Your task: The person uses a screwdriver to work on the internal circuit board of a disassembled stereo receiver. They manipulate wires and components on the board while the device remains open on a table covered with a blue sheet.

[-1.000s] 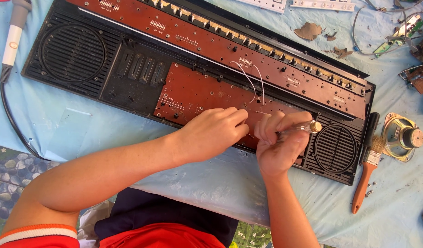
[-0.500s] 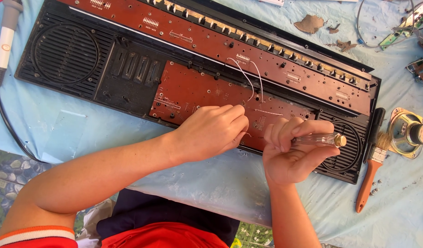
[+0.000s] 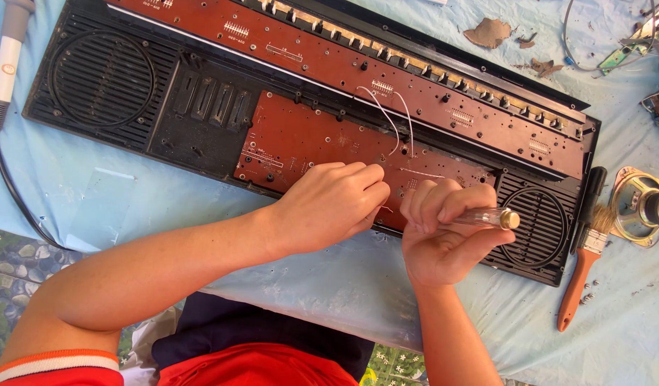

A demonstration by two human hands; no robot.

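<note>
both hands sit at the near edge of the reddish circuit board (image 3: 301,143) in the black radio case (image 3: 201,114). right hand (image 3: 444,239) fists a clear-handled screwdriver (image 3: 487,216); left hand (image 3: 333,204) curled, fingertips on the board. paintbrush (image 3: 583,257) lies just right, bare cloth (image 3: 615,329) nearer.

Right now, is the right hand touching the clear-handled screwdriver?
Touching. The head view shows the right hand fisted around the clear-handled screwdriver, fingers wrapped over its handle, only the butt end sticking out.

Circuit board (image 3: 322,139): matt reddish-brown laminate
Casing (image 3: 101,89): matt black plastic
Screwdriver handle (image 3: 487,216): clear glossy plastic
Cloth (image 3: 329,286): pale blue, smooth
</note>
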